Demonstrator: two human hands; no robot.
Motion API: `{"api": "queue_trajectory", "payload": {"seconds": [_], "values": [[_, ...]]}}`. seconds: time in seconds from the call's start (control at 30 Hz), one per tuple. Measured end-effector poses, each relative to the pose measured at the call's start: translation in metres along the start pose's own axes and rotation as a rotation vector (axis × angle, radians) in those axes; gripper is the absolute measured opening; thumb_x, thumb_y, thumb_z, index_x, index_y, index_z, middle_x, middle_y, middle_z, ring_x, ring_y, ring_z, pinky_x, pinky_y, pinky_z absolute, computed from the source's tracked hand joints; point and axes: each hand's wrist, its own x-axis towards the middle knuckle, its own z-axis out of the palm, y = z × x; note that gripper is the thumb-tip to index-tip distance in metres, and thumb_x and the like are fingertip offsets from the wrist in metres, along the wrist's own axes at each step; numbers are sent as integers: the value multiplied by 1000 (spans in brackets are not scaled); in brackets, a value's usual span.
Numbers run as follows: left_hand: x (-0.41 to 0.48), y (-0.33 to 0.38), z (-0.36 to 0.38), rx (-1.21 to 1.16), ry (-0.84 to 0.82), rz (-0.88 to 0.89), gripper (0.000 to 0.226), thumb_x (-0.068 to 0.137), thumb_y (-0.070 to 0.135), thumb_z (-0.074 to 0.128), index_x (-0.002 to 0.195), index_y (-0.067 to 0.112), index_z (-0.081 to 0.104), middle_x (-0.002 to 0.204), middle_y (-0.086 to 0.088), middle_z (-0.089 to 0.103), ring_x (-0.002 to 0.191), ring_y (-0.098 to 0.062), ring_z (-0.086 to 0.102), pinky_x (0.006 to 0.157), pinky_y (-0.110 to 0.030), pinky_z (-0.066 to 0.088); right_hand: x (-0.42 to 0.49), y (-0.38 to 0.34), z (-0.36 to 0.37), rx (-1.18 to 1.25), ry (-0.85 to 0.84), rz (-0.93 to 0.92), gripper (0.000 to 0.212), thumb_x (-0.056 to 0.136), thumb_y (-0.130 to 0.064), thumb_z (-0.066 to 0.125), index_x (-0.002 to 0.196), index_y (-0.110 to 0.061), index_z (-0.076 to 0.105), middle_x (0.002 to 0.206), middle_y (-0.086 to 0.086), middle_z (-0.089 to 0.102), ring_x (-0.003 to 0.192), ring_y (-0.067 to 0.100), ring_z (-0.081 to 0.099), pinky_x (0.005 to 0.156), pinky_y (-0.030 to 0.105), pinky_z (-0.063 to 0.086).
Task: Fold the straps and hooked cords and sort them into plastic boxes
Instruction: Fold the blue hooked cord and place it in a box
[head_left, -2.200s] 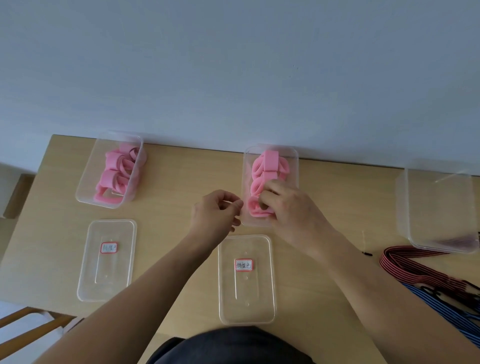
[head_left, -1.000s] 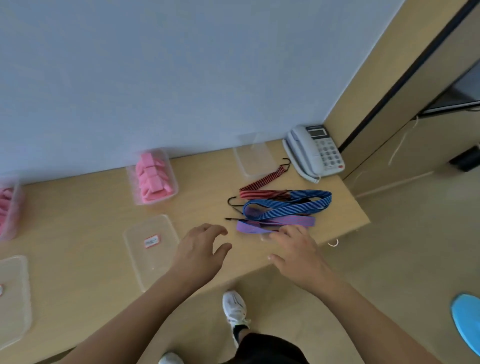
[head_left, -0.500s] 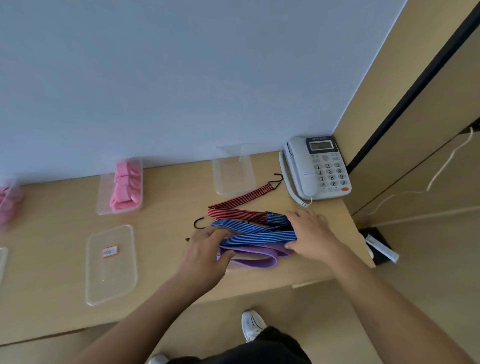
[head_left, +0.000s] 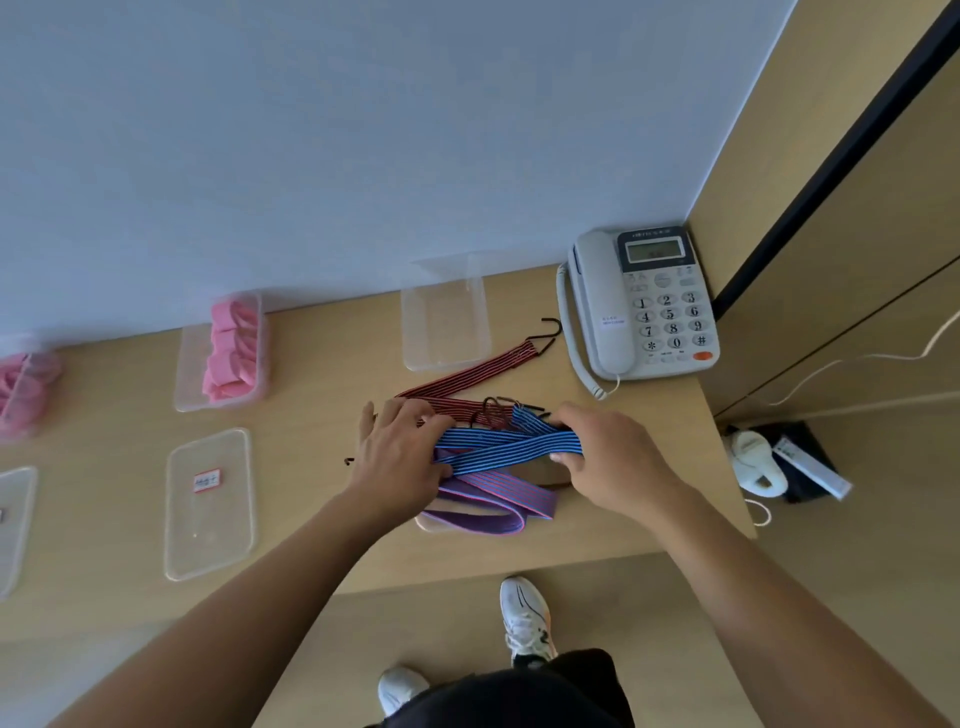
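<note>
Both hands hold one item: left hand (head_left: 400, 457) pinches the left end, right hand (head_left: 608, 457) curls round the right fold of the blue striped elastic hooked cord (head_left: 509, 441). Change since half a second ago: cord raised off the pile, doubled lengths now stretched between the hands above the wooden desk (head_left: 311, 415); folding judged under way, boxing not yet done. Appearance: flat woven band, dark hooks near the right hand. Beneath: purple striped cord (head_left: 493, 501), red striped cord (head_left: 467, 374); empty clear plastic box (head_left: 447, 322) behind

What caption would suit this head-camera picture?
Left hand and right hand hold a blue cord above a purple cord.
</note>
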Motion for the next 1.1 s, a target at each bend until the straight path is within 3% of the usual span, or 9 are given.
{"api": "queue_trajectory", "payload": {"seconds": [0.2,0.3,0.43,0.6,0.73,0.83,0.97,1.03,1.1], "values": [[-7,3,-27,-359,245,-74,19,81,4,67,98,9,74,94,-7,74,95,-35,64,96,-46,45,3,-15,-17,248,-11,-56,23,88,-18,72,109,-22,65,89,-12,67,80,14,63,72,35,50],[-18,6,-54,-557,339,-75,21,79,7,59,91,12,75,80,-1,67,75,-20,57,70,-28,38,0,-27,-35,338,-7,-75,21,87,-13,74,104,-23,67,90,-11,71,81,6,66,74,28,52],[-30,9,-90,-682,401,-48,18,87,-4,66,91,11,75,77,0,66,72,-20,57,68,-35,45,-9,-54,-62,413,50,-101,25,85,-11,76,108,-19,69,95,-11,73,86,5,68,78,20,51],[-57,10,-126,-870,412,-29,9,89,24,66,89,21,75,67,1,62,63,-19,54,69,-53,54,-33,-91,-95,469,84,-121,26,86,-12,76,108,-24,70,85,-13,71,72,1,66,64,13,46],[-94,8,-146,-975,372,52,21,81,48,67,90,31,75,71,-7,63,64,-24,56,66,-57,55,-67,-123,-106,455,52,-180,21,87,-13,74,104,-24,71,85,-7,72,76,12,67,70,35,53],[-127,2,-154,-999,340,157,31,78,59,68,95,35,75,76,-6,68,70,-31,65,70,-53,57,-96,-148,-103,459,-53,-223,10,89,-21,70,99,-21,72,86,4,72,81,29,67,75,50,52],[-173,-2,-160,-1091,341,219,36,83,62,59,88,31,77,67,1,63,63,-18,61,65,-40,53,-140,-187,-92,446,-208,-305,19,88,-44,66,102,-33,72,92,-2,73,83,19,67,76,44,52],[-196,-2,-162,-1135,346,214,42,85,64,54,80,29,76,62,1,61,57,-16,57,58,-31,48,-161,-206,-85,460,-168,-348,28,86,-49,67,107,-33,71,105,-4,72,98,17,68,89,44,55],[-217,-1,-163,-1146,352,174,50,85,65,51,76,22,73,57,2,61,50,-15,54,53,-27,44,-178,-222,-78,520,-93,-377,25,85,-42,70,105,-27,73,101,-2,73,96,18,69,88,41,56]]}}
